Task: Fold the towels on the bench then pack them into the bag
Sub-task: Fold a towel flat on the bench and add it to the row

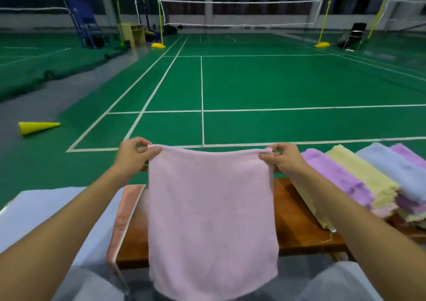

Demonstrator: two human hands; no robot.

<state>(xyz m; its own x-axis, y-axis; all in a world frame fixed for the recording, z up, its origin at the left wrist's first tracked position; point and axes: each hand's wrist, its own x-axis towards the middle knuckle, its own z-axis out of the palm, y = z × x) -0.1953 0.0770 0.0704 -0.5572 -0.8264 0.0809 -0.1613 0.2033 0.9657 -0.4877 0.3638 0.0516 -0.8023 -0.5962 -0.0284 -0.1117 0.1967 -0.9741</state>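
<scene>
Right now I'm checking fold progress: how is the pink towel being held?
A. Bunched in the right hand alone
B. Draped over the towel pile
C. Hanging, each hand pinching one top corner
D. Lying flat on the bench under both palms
C: the pink towel hangs in front of the bench, the left hand and the right hand each pinching a top corner.
</scene>
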